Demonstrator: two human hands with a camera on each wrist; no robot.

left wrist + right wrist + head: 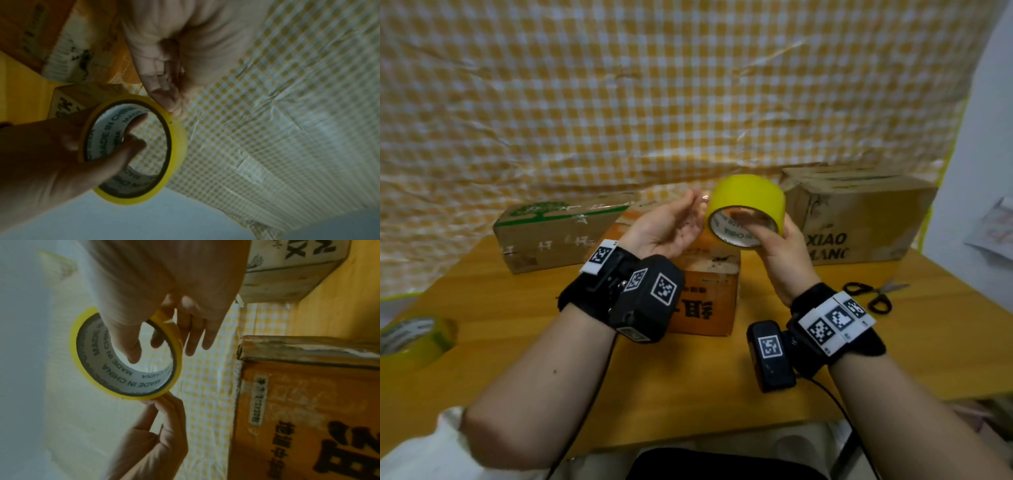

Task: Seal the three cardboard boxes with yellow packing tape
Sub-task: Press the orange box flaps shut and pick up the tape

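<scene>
Right hand (779, 253) hooked through light, stiff tape roll (748, 195); left fingers (174, 107) nipping its slippery rim (hunting the end).

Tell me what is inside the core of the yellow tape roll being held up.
The right hand's fingers hook through the yellow tape roll's core, whose white liner reads MADE IN CHINA. The checked backdrop shows through. The hand hides part of the liner.
</scene>
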